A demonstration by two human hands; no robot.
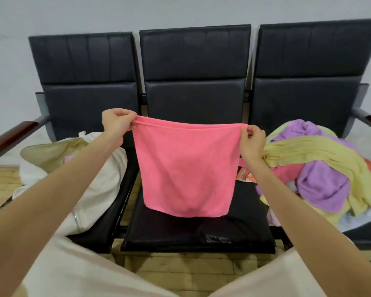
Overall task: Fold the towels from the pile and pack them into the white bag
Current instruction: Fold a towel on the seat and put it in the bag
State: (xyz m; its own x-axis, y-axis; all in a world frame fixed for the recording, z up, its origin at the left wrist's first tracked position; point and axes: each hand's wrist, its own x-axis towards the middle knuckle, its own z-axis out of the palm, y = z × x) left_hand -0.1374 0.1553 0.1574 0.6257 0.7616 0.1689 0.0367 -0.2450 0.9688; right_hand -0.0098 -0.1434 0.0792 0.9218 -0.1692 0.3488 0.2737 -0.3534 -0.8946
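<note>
A person is holding a pink towel (pixel 184 168) doubled over the middle seat (pixel 201 232), between the white bag (pixel 90 179) and the pile (pixel 321 168). Its layered top edges are risking slipping apart, since only fingertip pinches are securing them: the left hand (pixel 116 123) and right hand (pixel 252 140) are each pinching an upper corner, fingers curled tight.

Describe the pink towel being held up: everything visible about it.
The pink terry-cloth towel looks soft and fuzzy, a plain coral pink with no pattern. It hangs doubled over, two layered edges showing along its top. The left hand pinches its top left corner and the right hand its top right corner, stretching the top edge nearly level. It hangs in front of the middle black padded seat, lower corners rounded; whether its bottom edge touches the cushion is unclear.
</note>
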